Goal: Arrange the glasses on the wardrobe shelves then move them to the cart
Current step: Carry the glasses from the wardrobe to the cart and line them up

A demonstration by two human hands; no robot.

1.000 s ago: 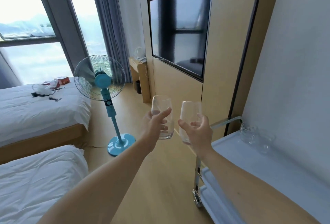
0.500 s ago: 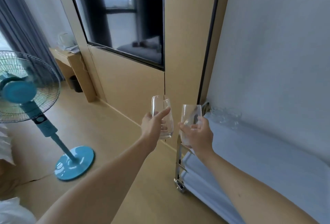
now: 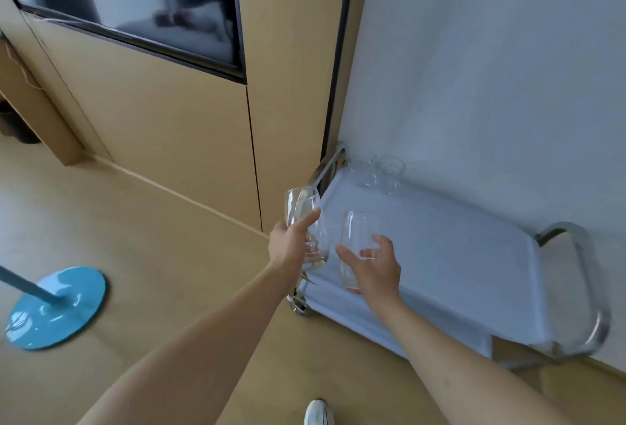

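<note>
Fan base [image 3: 56,308] pole and shoe [image 3: 318,411] cut by frame edges

Single head cam, wide-angle, looks forward-down at cart [image 3: 440,255] and floor [image 3: 152,255], arm's-reach close.

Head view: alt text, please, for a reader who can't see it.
A person holds a clear glass in each hand, left hand and right hand, over the near end of a white cart. More glasses stand at its far corner.

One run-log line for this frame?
left hand: holds glass | right hand: holds glass | cart: glasses at back
</note>
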